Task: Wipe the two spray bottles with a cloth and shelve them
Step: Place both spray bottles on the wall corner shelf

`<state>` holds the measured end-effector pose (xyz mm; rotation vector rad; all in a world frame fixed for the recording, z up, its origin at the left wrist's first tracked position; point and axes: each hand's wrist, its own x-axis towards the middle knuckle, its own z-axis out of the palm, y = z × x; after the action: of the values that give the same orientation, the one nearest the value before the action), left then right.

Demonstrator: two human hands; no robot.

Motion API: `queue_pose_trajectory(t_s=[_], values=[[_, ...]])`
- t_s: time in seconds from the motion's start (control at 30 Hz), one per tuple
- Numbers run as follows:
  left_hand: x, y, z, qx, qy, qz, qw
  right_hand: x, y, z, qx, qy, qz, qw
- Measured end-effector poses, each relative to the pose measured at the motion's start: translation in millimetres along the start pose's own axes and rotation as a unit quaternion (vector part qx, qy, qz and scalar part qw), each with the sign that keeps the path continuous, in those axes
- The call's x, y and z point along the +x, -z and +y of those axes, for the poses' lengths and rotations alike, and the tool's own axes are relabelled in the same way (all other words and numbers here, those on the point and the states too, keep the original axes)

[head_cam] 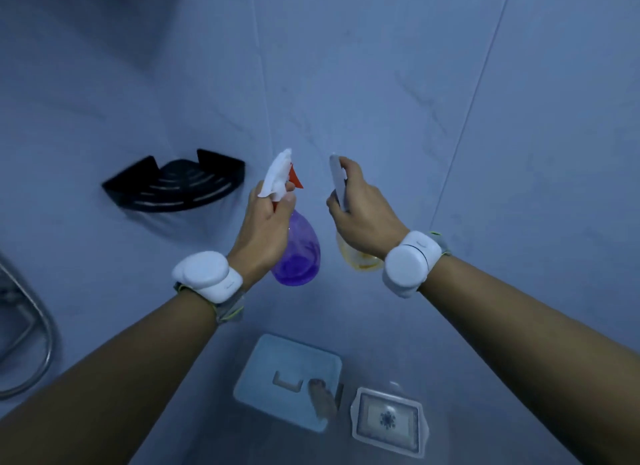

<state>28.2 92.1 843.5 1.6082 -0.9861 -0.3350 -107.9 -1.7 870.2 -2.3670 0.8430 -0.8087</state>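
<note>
Purple spray bottle (pixel 297 256) hangs at frame centre, its neck gripped by the left hand (pixel 266 222), whose fingers also pinch a white cloth (pixel 277 173). Just right, the right hand (pixel 363 215) curls around the yellow bottle's (pixel 360 260) white sprayer head. Black corner shelf (pixel 176 184) sits left of centre.

Your two arms are bare, with no sleeves on them. On your left wrist sits a chunky white plastic wrist box with round bumps (pixel 207 274). Your right wrist has a smooth white plastic wrist box with a round lid (pixel 410 262). Each box sits on a grey cloth strap with a thin yellow-green edge (pixel 230 308).
</note>
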Motion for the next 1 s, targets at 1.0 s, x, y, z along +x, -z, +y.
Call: queue_pose_trajectory(t_s=[1.0], values=[[208.9,232.4,-52.3,-0.024,-0.012,0.197,0.98,276.3,-172.5,-123.9,0.179,0.052,0.011,0.982]])
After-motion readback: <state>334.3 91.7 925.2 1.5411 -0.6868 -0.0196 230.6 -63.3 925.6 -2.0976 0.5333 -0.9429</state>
